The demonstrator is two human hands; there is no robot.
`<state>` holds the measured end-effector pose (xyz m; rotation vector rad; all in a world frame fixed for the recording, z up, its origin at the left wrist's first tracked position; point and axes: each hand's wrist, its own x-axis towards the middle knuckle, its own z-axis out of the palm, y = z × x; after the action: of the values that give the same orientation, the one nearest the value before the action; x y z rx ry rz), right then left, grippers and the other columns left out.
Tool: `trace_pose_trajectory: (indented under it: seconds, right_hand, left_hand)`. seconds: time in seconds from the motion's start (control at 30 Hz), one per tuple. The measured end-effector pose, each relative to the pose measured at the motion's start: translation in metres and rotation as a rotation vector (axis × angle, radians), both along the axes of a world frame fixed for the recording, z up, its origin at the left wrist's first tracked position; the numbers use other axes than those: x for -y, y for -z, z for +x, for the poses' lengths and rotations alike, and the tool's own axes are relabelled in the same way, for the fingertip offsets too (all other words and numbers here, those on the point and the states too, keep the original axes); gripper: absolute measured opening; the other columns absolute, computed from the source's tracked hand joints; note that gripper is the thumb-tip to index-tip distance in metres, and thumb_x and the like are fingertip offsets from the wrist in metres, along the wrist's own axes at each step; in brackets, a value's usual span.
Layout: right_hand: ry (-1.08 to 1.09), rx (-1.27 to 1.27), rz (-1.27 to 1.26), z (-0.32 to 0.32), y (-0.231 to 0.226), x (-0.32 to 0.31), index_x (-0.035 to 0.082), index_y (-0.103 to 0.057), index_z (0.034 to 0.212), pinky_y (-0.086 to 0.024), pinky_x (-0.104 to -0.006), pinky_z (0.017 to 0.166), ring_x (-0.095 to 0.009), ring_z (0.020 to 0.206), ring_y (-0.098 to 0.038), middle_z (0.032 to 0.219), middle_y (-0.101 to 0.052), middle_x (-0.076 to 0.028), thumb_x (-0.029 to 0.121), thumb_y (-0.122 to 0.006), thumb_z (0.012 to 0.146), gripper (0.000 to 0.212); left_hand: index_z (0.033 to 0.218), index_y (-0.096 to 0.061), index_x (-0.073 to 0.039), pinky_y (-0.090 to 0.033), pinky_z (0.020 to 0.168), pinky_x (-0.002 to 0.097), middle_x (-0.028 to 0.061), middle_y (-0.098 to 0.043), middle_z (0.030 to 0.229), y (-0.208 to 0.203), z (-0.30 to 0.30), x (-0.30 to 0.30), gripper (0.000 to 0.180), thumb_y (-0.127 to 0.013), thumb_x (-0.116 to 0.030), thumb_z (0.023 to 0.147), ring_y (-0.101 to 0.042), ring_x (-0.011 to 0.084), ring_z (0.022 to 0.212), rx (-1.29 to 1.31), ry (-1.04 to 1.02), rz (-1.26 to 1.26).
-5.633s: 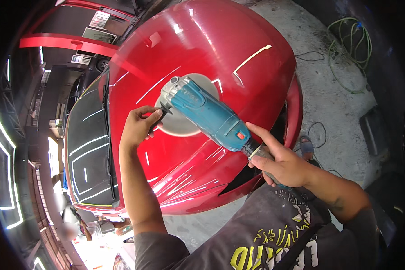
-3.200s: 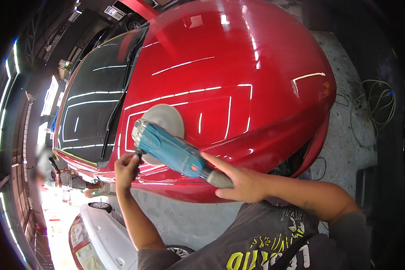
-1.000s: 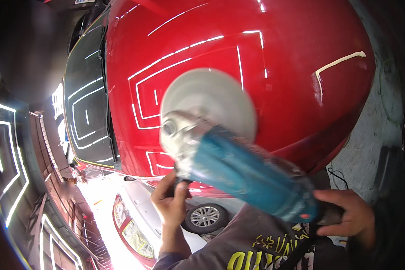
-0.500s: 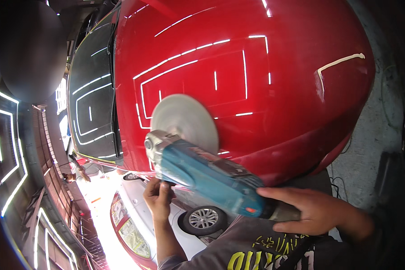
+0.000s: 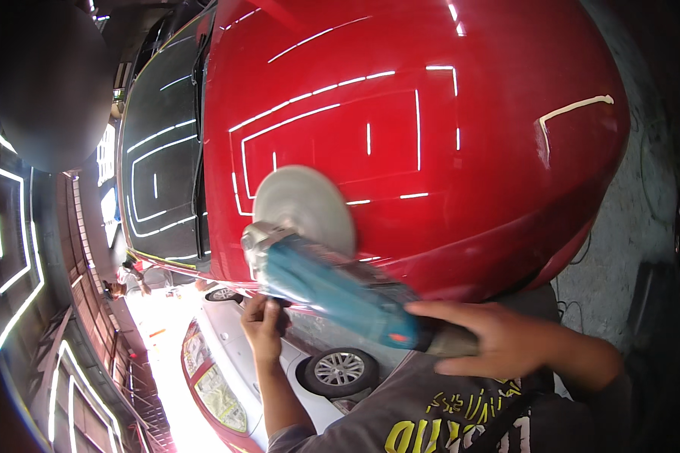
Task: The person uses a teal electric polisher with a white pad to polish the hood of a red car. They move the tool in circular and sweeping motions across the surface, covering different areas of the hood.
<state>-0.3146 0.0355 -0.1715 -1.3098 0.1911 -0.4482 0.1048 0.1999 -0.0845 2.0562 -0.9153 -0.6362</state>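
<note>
A blue electric polisher (image 5: 336, 287) with a metal head lies slantwise across the middle of the view. Its pale round pad (image 5: 310, 200), smeared by motion, is against the glossy red car hood (image 5: 499, 151). My left hand (image 5: 263, 325) is closed round a dark side handle below the tool's head. At the other end, my right hand (image 5: 506, 336) grips the dark rear handle, its thumb and fingers on either side. Ceiling lights reflect as white lines in the red paint.
The red car's dark windshield (image 5: 159, 166) with a wiper lies left of the hood. A white car (image 5: 279, 370) stands close below, near my left forearm. A person (image 5: 132, 278) is in the distance at left. Cables (image 5: 570, 309) lie on the grey floor (image 5: 631, 196) at right.
The polisher's rear end and my right hand have swung left and slightly up. Its pad has shifted a little left over the hood. My left hand keeps hold of the side handle.
</note>
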Motion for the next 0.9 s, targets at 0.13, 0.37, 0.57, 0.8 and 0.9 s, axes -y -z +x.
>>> trace_pose_trajectory:
  seconds: [0.13,0.37,0.57,0.8,0.9]
  right_hand:
    - [0.1,-0.213,0.077,-0.119,0.015,-0.02,0.001,-0.039,0.165,-0.046,-0.0412,0.118,-0.031,0.14,-0.062,0.154,-0.061,-0.023,0.021,-0.095,0.082,0.103]
    - [0.558,-0.229,0.562,-0.191,0.025,-0.088,-0.004,-0.035,0.165,-0.048,-0.0411,0.113,-0.028,0.134,-0.063,0.15,-0.062,-0.024,0.021,-0.103,0.069,0.121]
    - [0.425,-0.2,0.526,-0.112,-0.006,-0.063,-0.005,-0.029,0.167,-0.045,-0.0405,0.116,-0.027,0.139,-0.058,0.154,-0.057,-0.023,0.018,-0.094,0.08,0.112]
    - [0.011,-0.142,-0.06,0.034,-0.039,-0.028,0.007,-0.02,0.172,-0.045,-0.042,0.116,-0.032,0.14,-0.06,0.154,-0.056,-0.029,0.021,-0.074,0.101,0.09]
    - [-0.033,-0.052,-0.063,0.105,-0.037,-0.039,0.011,-0.014,0.173,-0.05,-0.0498,0.108,-0.041,0.13,-0.066,0.145,-0.06,-0.035,0.035,-0.065,0.106,0.088]
  left_hand:
    - [0.132,-0.072,0.004,-0.054,0.064,0.0252,0.0088,-0.078,0.096,-0.001,-0.116,0.049,0.036,-0.078,-0.009,0.099,-0.066,0.0094,0.072,-0.05,0.07,0.061]
    - [0.133,-0.071,0.006,-0.059,0.089,0.0292,0.0186,-0.081,0.112,0.0,-0.174,0.109,0.042,-0.083,-0.013,0.097,-0.074,0.0133,0.101,0.047,0.427,0.043]
    - [0.132,-0.072,0.007,-0.057,0.079,0.0266,0.0118,-0.081,0.105,-0.009,-0.125,0.112,0.041,-0.081,-0.014,0.098,-0.073,0.0127,0.091,-0.013,0.254,0.067]
    - [0.125,-0.077,0.0,-0.041,0.053,0.0224,0.004,-0.076,0.087,-0.034,0.016,0.034,0.031,-0.074,-0.021,0.103,-0.056,0.0053,0.061,0.019,0.019,0.101]
    - [0.122,-0.077,0.0,-0.038,0.049,0.023,0.003,-0.074,0.083,-0.035,0.084,0.006,0.032,-0.071,-0.025,0.104,-0.052,0.0052,0.055,0.085,0.002,0.066]
